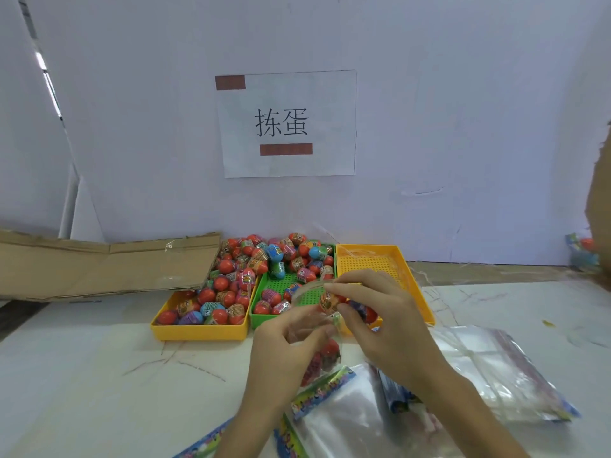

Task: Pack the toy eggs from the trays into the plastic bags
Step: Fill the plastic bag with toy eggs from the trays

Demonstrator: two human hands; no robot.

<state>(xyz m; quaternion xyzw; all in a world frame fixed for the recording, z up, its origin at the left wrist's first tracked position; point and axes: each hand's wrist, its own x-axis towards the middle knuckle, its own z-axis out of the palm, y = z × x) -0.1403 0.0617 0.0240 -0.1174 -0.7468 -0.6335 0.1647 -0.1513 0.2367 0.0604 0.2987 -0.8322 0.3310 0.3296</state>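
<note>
My left hand (284, 352) grips the rim of a clear plastic bag (314, 328) held upright above the table, with toy eggs inside it (325, 353). My right hand (380, 315) holds several toy eggs, one of them (329, 302) at the bag's mouth. A yellow tray (198, 332) on the left is piled with red, blue and purple toy eggs (228, 285). The green tray (284, 284) in the middle holds more eggs, heaped at its far end. The yellow tray (370, 262) on the right looks bare where visible.
Empty plastic bags with coloured printed headers lie at the near edge (334, 424) and to the right (496, 368). Flattened cardboard (99, 266) lies at the back left. A white wall with a paper sign (287, 123) stands behind the trays. More cardboard (600, 209) sticks in at the right edge.
</note>
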